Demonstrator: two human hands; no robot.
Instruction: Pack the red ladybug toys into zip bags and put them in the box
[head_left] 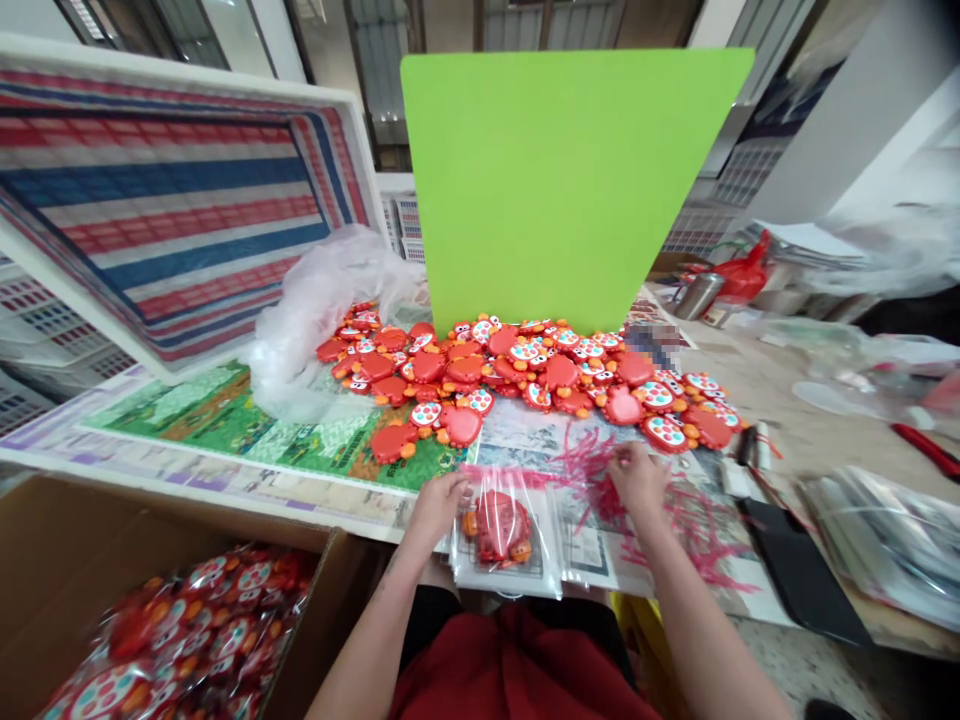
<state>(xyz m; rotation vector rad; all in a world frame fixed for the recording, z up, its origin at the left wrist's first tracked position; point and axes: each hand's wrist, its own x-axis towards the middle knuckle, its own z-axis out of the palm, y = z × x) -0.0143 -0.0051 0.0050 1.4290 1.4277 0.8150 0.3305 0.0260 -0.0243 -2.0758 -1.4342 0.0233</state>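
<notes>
My left hand (439, 505) rests closed on the left edge of a clear plastic bag (504, 535) that holds a red crab-shaped toy (499, 525), lying at the table's near edge. My right hand (637, 475) reaches into a scatter of thin pink-red twist ties (592, 470) on the table, fingers pinched at the strands. A heap of loose red and orange crab toys (525, 375) spreads across the table just beyond both hands.
A cardboard box (67, 540) at lower left holds several bagged toys (195, 630). A green board (559, 180) stands behind the heap. Crumpled clear plastic (315, 310) lies left of it. A black flat object (799, 575) and plastic bags (885, 535) lie on the right.
</notes>
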